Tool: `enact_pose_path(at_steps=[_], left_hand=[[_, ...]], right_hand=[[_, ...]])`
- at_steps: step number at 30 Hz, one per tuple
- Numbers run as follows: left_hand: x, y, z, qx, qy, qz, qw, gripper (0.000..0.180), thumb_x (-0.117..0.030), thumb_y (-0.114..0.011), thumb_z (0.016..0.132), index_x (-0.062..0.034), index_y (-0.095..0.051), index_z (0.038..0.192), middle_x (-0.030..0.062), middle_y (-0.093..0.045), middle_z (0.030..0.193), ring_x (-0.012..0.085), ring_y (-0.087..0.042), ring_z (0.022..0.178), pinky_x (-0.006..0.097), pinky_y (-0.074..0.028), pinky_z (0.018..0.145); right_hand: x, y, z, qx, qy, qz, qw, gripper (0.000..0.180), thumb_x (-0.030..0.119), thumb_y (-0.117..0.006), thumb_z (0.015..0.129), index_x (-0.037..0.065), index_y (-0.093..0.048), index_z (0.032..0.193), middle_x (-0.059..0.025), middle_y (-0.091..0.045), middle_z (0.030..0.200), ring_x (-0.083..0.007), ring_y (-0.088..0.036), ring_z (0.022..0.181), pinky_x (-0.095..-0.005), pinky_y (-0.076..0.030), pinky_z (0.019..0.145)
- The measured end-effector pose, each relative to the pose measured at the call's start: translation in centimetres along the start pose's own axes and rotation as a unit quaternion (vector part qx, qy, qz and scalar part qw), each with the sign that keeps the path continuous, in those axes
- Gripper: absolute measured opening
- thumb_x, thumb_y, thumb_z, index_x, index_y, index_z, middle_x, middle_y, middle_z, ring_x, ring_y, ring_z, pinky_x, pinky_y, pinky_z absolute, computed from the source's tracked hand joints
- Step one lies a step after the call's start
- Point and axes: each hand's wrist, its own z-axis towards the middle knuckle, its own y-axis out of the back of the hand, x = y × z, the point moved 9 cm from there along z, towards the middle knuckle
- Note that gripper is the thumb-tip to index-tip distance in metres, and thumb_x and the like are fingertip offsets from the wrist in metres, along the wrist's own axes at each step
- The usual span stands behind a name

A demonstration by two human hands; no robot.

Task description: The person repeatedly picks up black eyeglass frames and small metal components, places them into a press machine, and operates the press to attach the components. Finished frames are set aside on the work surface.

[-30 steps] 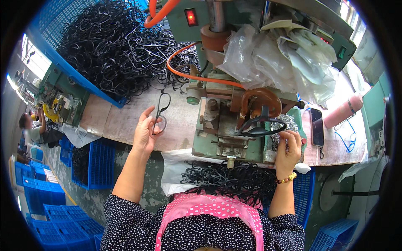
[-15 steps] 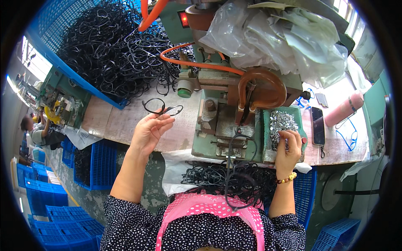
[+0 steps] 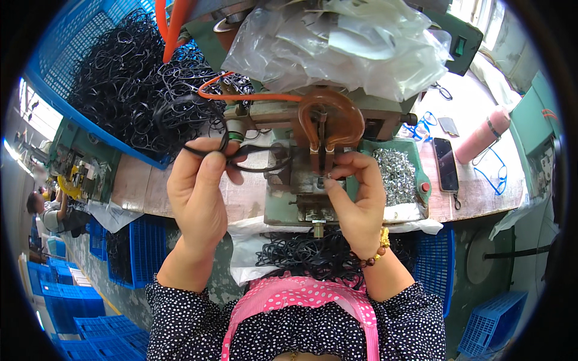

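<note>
Head view shows the left hand [image 3: 201,192] pinching a black glasses frame [image 3: 241,157] by its rim, held level just in front of the green machine [image 3: 337,180] on the surface [image 3: 463,198]. The right hand [image 3: 358,201] has its fingertips pressed together at the clamp under the brown curved tubes [image 3: 328,120]; whether it holds a small part I cannot tell. That frame looks light, thin and springy, likely to twist, so gripping near the bridge seems safest.

I count two hands at the bench: one left hand [image 3: 201,192] and one right hand [image 3: 358,201]. One green press machine [image 3: 289,198], one phone [image 3: 445,165], one pink flask [image 3: 481,135], one blue basket [image 3: 66,60]. Black frames in the basket are too tangled to count.
</note>
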Motion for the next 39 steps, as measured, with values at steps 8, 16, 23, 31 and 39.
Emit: enact_pose_path(at_steps=[8,16,23,31,39], left_hand=[[0.5,-0.8,0.8,-0.007,-0.008,-0.041,0.999,0.024,-0.016,-0.058,0.104,0.0009,-0.061,0.119,0.0116,-0.069,0.106,0.0165,-0.065,0.086,0.024,-0.051,0.063],[0.6,-0.7,0.8,-0.018,-0.006,-0.025,1.000,0.023,-0.014,-0.057,0.104,0.0019,-0.061,0.119,0.0117,-0.069,0.105,0.0167,-0.065,0.085,0.025,-0.051,0.064],[-0.2,-4.5,-2.4,0.112,-0.015,0.099,0.989,0.014,0.000,-0.057,0.097,0.0043,-0.064,0.108,0.0109,-0.070,0.096,0.0150,-0.066,0.080,0.027,-0.053,0.069],[1.7,-8.5,-2.1,0.200,-0.024,0.206,0.958,0.013,-0.004,-0.069,0.089,0.0016,-0.067,0.101,0.0137,-0.066,0.083,0.0262,-0.067,0.070,0.032,-0.051,0.064],[1.6,-8.9,-2.2,0.218,-0.112,0.244,0.938,0.017,-0.005,-0.073,0.083,0.0017,-0.068,0.097,0.0139,-0.064,0.079,0.0330,-0.062,0.067,0.039,-0.047,0.059]], right_hand=[[-1.2,-0.8,0.5,-0.004,-0.072,0.105,0.992,0.046,-0.008,-0.065,0.086,-0.005,-0.046,0.128,-0.0089,-0.061,0.106,-0.0132,-0.061,0.096,-0.0276,-0.046,0.092],[-0.8,-1.4,0.4,0.036,-0.062,0.099,0.992,0.048,-0.008,-0.066,0.087,-0.002,-0.044,0.130,-0.0065,-0.062,0.103,-0.0122,-0.059,0.097,-0.0265,-0.047,0.091],[-0.4,-0.8,0.6,0.041,-0.016,0.070,0.997,0.046,-0.008,-0.064,0.087,-0.003,-0.047,0.130,-0.0087,-0.063,0.106,-0.0135,-0.061,0.100,-0.0261,-0.045,0.094],[-0.2,3.8,0.0,-0.018,-0.030,0.035,0.999,0.034,-0.007,-0.060,0.091,-0.004,-0.055,0.125,-0.0101,-0.066,0.110,-0.0156,-0.062,0.106,-0.0293,-0.046,0.096],[1.0,10.9,-2.1,-0.184,0.123,-0.307,0.926,0.030,-0.007,-0.060,0.091,0.001,-0.062,0.120,-0.0096,-0.067,0.108,-0.0176,-0.063,0.103,-0.0346,-0.046,0.099]])
